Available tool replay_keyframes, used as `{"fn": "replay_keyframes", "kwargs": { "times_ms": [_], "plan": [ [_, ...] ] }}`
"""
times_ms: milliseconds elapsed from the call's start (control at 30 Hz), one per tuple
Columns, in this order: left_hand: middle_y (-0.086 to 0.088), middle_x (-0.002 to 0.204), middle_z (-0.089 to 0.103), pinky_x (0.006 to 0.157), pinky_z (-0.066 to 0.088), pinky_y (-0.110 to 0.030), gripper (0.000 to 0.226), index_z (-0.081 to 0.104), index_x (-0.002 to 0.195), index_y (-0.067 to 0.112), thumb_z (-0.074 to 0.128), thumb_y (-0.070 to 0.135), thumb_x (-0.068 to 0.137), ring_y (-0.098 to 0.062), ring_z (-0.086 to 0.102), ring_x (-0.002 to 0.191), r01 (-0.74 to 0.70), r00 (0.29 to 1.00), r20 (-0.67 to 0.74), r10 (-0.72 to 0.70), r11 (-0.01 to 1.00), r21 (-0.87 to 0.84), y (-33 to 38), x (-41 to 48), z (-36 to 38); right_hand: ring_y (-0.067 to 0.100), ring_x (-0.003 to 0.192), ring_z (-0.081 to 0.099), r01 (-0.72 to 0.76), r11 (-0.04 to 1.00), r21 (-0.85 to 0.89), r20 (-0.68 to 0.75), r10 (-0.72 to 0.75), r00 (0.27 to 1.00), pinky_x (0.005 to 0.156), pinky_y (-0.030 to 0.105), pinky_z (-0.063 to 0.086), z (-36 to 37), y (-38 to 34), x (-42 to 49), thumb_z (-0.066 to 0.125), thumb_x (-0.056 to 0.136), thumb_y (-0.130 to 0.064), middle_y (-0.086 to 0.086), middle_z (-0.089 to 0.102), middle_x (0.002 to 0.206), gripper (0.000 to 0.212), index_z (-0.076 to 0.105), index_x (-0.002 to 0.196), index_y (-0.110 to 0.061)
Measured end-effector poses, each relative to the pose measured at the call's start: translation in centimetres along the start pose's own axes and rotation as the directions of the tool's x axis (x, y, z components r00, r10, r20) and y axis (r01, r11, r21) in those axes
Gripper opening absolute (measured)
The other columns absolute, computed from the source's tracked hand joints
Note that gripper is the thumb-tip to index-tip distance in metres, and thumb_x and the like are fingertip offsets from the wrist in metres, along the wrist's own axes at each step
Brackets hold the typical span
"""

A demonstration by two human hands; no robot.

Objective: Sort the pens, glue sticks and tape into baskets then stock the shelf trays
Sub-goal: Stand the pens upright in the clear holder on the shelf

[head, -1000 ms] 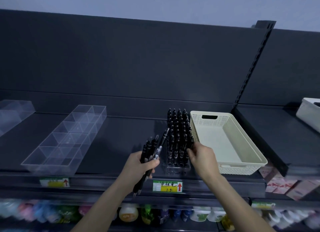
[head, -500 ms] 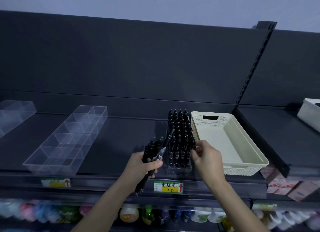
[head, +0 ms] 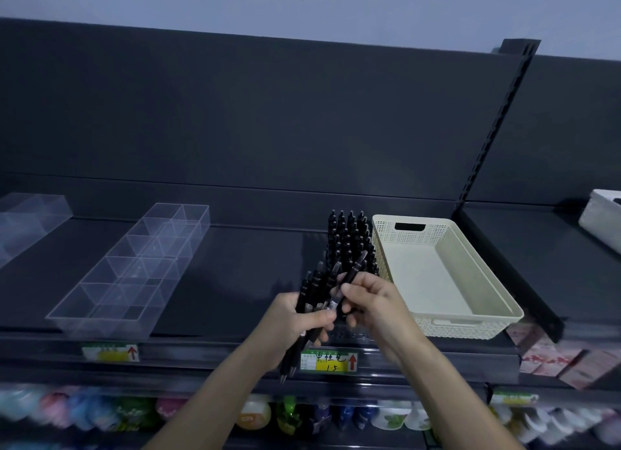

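Note:
My left hand point(head: 291, 318) grips a bundle of several black pens point(head: 314, 291), tips pointing down over the shelf's front edge. My right hand point(head: 373, 301) has come across to the bundle and pinches one black pen point(head: 353, 275) that slants up and to the right. Behind both hands a clear tray holds many black pens standing upright point(head: 349, 238); the hands hide its front part. A cream perforated basket point(head: 477, 315) with nothing in it sits just right of the pen tray.
A clear divided tray point(head: 134, 271) lies on the dark shelf point(head: 248, 281) to the left, another clear tray point(head: 27, 221) at the far left. A white bin point(head: 601, 217) sits on the right shelf section. Price labels point(head: 329, 362) line the shelf edge; bottles stand below.
My right hand left the standing pens in the tray and moved left to the bundle, where it now pinches one pen. The left hand stayed nearly still.

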State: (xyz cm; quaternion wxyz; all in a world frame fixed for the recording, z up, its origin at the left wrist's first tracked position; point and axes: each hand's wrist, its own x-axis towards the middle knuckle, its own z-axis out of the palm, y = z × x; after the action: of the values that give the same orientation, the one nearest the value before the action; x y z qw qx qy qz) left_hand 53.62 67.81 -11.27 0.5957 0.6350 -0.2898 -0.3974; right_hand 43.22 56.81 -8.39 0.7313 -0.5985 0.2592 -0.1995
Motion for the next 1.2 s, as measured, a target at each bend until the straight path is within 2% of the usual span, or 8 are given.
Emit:
{"fn": "replay_keyframes", "kwargs": {
  "times_ms": [133, 300, 500, 667, 800, 900, 1067, 1200],
  "plan": [
    [-0.01, 0.069, 0.07, 0.056, 0.054, -0.025, 0.007, 0.066, 0.084, 0.004, 0.063, 0.009, 0.087, -0.019, 0.067, 0.061, 0.044, 0.995, -0.087, -0.052, 0.994, -0.097, 0.1, 0.1, -0.3, 0.01, 0.047, 0.056, 0.063, 0.997, -0.048, -0.132, -0.069, 0.989, 0.042, 0.02, 0.044, -0.2, 0.1, 0.3, 0.06, 0.086, -0.002, 0.014, 0.061, 0.067, 0.023, 0.044, 0.07, -0.007],
    [0.001, 0.048, 0.051, 0.042, 0.043, -0.022, 0.027, 0.059, 0.074, 0.006, 0.059, 0.028, 0.09, -0.012, 0.046, 0.039, 0.102, 0.969, -0.234, -0.076, 0.99, 0.1, -0.6, 0.2, -2.0, 0.01, 0.048, 0.061, 0.226, 0.899, -0.376, -0.305, -0.35, 0.886, 0.051, 0.021, 0.05, -1.4, 0.4, 0.8, 0.061, 0.088, -0.011, 0.006, 0.063, 0.061, 0.025, 0.042, 0.071, -0.014],
    [0.002, 0.052, 0.037, 0.039, 0.03, -0.02, 0.032, 0.045, 0.071, 0.012, 0.057, 0.035, 0.09, -0.012, 0.033, 0.042, 0.165, 0.972, -0.185, -0.147, 0.983, 0.086, -1.0, 0.0, -2.4, 0.023, 0.069, 0.065, 0.163, 0.652, -0.741, -0.185, -0.43, 0.884, 0.067, 0.043, 0.055, -0.8, 2.4, 1.7, 0.059, 0.089, -0.029, 0.005, 0.066, 0.074, 0.022, 0.046, 0.084, -0.013],
    [0.001, 0.053, 0.04, 0.048, 0.028, -0.025, 0.008, 0.045, 0.083, 0.01, 0.042, 0.01, 0.089, -0.014, 0.035, 0.045, 0.241, 0.957, -0.133, -0.259, 0.961, -0.134, -0.9, 0.2, -2.6, 0.017, 0.057, 0.05, 0.122, 0.459, -0.88, -0.073, -0.384, 0.921, 0.051, 0.026, 0.038, 0.4, 3.7, 2.2, 0.052, 0.093, -0.031, -0.005, 0.047, 0.061, 0.024, 0.036, 0.086, -0.014],
    [-0.002, 0.063, 0.047, 0.056, 0.035, -0.028, 0.011, 0.051, 0.092, 0.011, 0.043, 0.008, 0.085, -0.016, 0.045, 0.056, 0.206, 0.969, -0.134, -0.21, 0.978, -0.04, -1.4, -0.2, -3.0, 0.016, 0.057, 0.05, 0.081, 0.475, -0.876, -0.106, -0.355, 0.929, 0.055, 0.025, 0.039, 0.7, 4.9, 2.4, 0.057, 0.091, -0.028, -0.007, 0.046, 0.06, 0.023, 0.039, 0.086, -0.015],
    [-0.003, 0.066, 0.05, 0.052, 0.038, -0.026, 0.008, 0.047, 0.089, 0.009, 0.04, 0.006, 0.091, -0.015, 0.046, 0.057, 0.176, 0.979, -0.108, -0.171, 0.984, 0.033, -1.5, -0.5, -3.2, 0.012, 0.056, 0.049, 0.072, 0.501, -0.862, -0.129, -0.355, 0.926, 0.056, 0.024, 0.04, 0.7, 5.1, 2.6, 0.059, 0.09, -0.026, -0.007, 0.049, 0.061, 0.022, 0.04, 0.087, -0.015],
    [0.001, 0.078, 0.061, 0.058, 0.043, -0.022, 0.01, 0.052, 0.094, 0.011, 0.042, 0.008, 0.096, -0.01, 0.051, 0.062, 0.116, 0.989, -0.101, -0.109, 0.991, 0.07, -1.4, -0.8, -2.9, 0.015, 0.067, 0.054, 0.079, 0.522, -0.849, -0.148, -0.379, 0.913, 0.064, 0.026, 0.046, 0.8, 5.3, 2.7, 0.062, 0.088, -0.026, 0.0, 0.059, 0.074, 0.02, 0.052, 0.095, -0.009],
    [0.002, 0.077, 0.063, 0.059, 0.044, -0.019, 0.012, 0.053, 0.094, 0.012, 0.043, 0.006, 0.095, -0.009, 0.053, 0.063, 0.06, 0.993, -0.106, -0.051, 0.994, 0.087, -1.1, -1.0, -2.8, 0.017, 0.064, 0.053, 0.05, 0.51, -0.859, -0.171, -0.377, 0.91, 0.059, 0.026, 0.043, 0.7, 5.7, 2.8, 0.061, 0.089, -0.029, -0.002, 0.054, 0.068, 0.023, 0.047, 0.083, -0.012]
  ]
}}
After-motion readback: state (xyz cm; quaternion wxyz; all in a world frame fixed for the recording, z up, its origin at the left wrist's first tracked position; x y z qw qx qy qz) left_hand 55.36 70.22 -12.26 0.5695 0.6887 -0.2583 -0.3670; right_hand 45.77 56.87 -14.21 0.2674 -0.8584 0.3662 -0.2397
